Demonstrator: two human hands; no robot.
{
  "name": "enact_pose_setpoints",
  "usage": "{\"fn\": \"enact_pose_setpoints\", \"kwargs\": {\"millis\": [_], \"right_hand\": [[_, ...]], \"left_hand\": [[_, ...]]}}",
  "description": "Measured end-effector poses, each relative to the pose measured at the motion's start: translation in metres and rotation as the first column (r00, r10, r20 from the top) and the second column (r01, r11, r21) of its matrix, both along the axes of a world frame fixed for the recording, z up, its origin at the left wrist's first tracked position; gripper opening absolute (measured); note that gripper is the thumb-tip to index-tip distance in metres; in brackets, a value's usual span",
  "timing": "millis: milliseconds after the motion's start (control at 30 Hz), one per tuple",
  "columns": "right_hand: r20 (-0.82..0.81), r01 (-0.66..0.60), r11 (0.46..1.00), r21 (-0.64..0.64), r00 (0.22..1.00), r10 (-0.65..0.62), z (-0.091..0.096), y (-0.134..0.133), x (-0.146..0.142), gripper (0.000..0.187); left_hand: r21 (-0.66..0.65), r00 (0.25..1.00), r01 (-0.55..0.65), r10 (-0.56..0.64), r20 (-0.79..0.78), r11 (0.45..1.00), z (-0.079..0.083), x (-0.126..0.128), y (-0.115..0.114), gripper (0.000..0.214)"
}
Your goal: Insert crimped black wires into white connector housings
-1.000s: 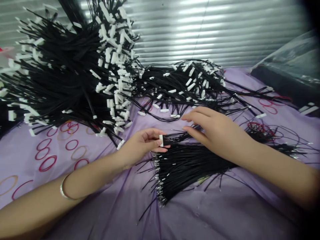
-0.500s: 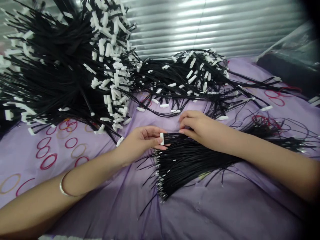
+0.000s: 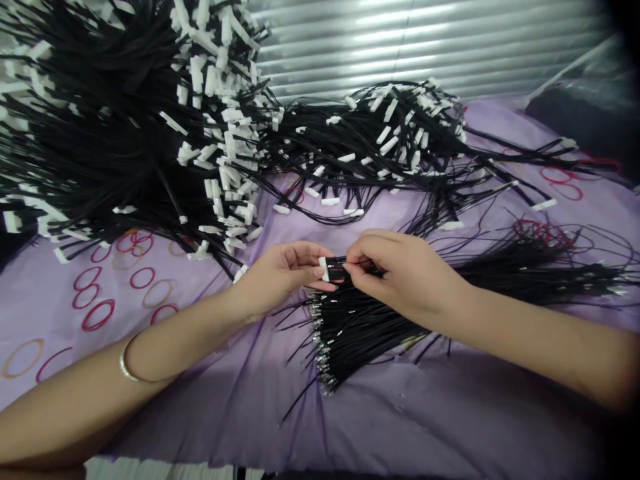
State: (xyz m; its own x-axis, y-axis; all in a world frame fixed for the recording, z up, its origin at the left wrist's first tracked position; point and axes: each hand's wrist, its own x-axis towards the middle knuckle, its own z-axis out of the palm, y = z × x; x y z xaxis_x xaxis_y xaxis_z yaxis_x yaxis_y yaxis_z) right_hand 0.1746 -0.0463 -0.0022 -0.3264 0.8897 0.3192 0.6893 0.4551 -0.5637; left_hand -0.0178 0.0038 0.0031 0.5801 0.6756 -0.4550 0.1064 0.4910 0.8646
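Note:
My left hand (image 3: pixel 283 277) pinches a small white plastic connector (image 3: pixel 325 269) between thumb and fingers, with black wires running out of it to the right. My right hand (image 3: pixel 403 277) is right next to it, its fingertips closed on those thin black wires (image 3: pixel 347 269) just behind the connector. Below both hands lies a fanned bundle of black wires (image 3: pixel 360 333) with bare crimped metal terminals (image 3: pixel 320 347) along its left end. The bundle's far part passes under my right wrist and spreads to the right.
A large heap of black wires with white connectors (image 3: pixel 125 120) fills the upper left, and a smaller heap (image 3: pixel 380 140) stands beside it. Both rest on a purple sheet with red rings (image 3: pixel 100 313). Metal slats (image 3: pixel 425 40) stand behind, and dark plastic sheeting (image 3: pixel 590 93) lies at upper right.
My right hand has moved left and closed on the wires behind the connector, next to my left hand. The view has tilted down slightly, so the heaps sit higher in the frame.

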Motion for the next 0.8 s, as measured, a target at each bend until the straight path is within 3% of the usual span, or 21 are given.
{"fn": "enact_pose_setpoints", "kwargs": {"millis": [267,500,633,800], "right_hand": [[0.012,0.033,0.999,-0.032,0.999,-0.032,-0.008,0.005,-0.001,0.007],[0.028,0.023,0.991,0.132,0.999,-0.027,-0.018,0.002,-0.004,0.008],[0.045,-0.011,0.989,0.150,0.999,0.004,-0.022,0.002,-0.007,0.014],[0.139,0.021,0.982,0.186,0.989,-0.048,-0.023,0.003,-0.013,0.016]], "left_hand": [[-0.018,1.000,0.016,-0.016,0.005,1.000,-0.001,-0.001,0.000,0.017],[-0.029,1.000,-0.005,0.004,-0.014,1.000,-0.001,-0.001,0.001,0.019],[-0.032,1.000,-0.014,0.014,-0.017,0.999,0.000,-0.001,0.000,0.017],[0.006,1.000,-0.017,0.017,0.003,1.000,0.001,0.002,-0.003,0.017]]}}
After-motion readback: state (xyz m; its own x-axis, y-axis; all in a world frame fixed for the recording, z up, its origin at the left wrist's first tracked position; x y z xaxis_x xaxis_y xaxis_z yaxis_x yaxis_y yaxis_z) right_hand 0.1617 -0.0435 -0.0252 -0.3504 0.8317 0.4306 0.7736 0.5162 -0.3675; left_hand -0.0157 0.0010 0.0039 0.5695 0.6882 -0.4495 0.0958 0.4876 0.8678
